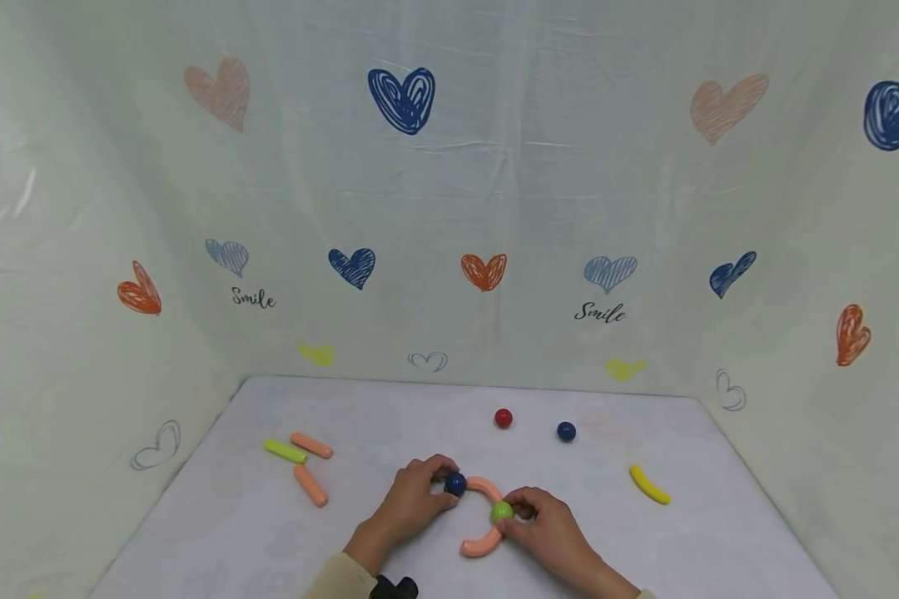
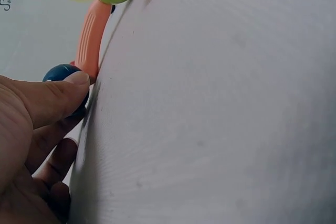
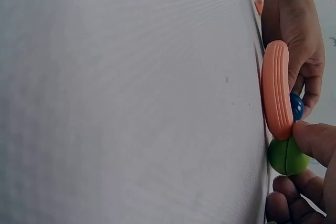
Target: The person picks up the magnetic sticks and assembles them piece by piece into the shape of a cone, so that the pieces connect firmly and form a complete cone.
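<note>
Two curved orange pieces, an upper one (image 1: 485, 485) and a lower one (image 1: 483, 546), meet at a green ball (image 1: 502, 512) and form an open arc on the table. My left hand (image 1: 414, 499) pinches a dark blue ball (image 1: 455, 484) at the free end of the upper piece; in the left wrist view thumb and fingers hold that ball (image 2: 65, 73) against the orange piece (image 2: 92, 40). Between its thumb and fingers my right hand (image 1: 550, 528) grips the green ball, seen also in the right wrist view as a green ball (image 3: 287, 157) below a ribbed orange piece (image 3: 277, 90).
At the left lie a lime green stick (image 1: 285, 452) and two orange sticks, one farther back (image 1: 310, 445) and one nearer (image 1: 310, 486). Toward the back are a red ball (image 1: 504, 418) and another blue ball (image 1: 566, 431). A curved yellow piece (image 1: 649, 485) lies right.
</note>
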The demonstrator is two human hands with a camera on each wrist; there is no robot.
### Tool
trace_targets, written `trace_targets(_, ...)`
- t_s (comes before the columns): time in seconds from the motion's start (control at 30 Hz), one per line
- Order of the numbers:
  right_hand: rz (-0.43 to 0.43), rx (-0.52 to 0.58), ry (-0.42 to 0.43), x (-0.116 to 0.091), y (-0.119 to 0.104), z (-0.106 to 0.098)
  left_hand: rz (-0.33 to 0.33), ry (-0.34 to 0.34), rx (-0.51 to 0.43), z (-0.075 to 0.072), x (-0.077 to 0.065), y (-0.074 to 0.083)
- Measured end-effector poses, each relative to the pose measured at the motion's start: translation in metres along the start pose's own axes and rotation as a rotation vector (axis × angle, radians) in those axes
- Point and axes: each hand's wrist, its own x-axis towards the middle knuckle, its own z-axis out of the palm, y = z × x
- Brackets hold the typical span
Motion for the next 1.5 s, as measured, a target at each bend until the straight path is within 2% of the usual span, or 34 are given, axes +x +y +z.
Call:
trace_targets(0.17, 0.002, -0.013, 0.0, 0.002, -0.001, 0.001, -0.024, 0.028, 0.031, 0.0, 0.002, -0.001)
trace_targets(0.4, 0.029, -0.024, -0.003, 0.003, -0.003, 0.002, 0.006, 0.016, 0.035, 0.0, 0.003, -0.004)
trace_targets(0.63, 0.008, -0.011, 0.085, 0.013, -0.011, 0.009, 0.004, -0.001, 0.015, -0.001, 0.002, -0.008)
trace_targets(0.8, 0.028, 0.01, 0.109, 0.022, -0.017, 0.016, -0.018, -0.013, 0.006, -0.001, 0.003, -0.009)
trace_targets(1.0, 0.014, 0.001, 0.15, 0.024, -0.017, 0.022, -0.005, -0.009, 0.011, -0.001, 0.003, -0.009)
trace_targets(1.37, -0.043, -0.052, 0.087, 0.008, -0.013, 0.009, -0.003, -0.002, 0.009, 0.0, 0.003, -0.008)
trace_targets(1.5, -0.023, -0.067, 0.074, 0.003, -0.007, 0.007, -0.008, 0.003, 0.015, 0.003, 0.005, -0.007)
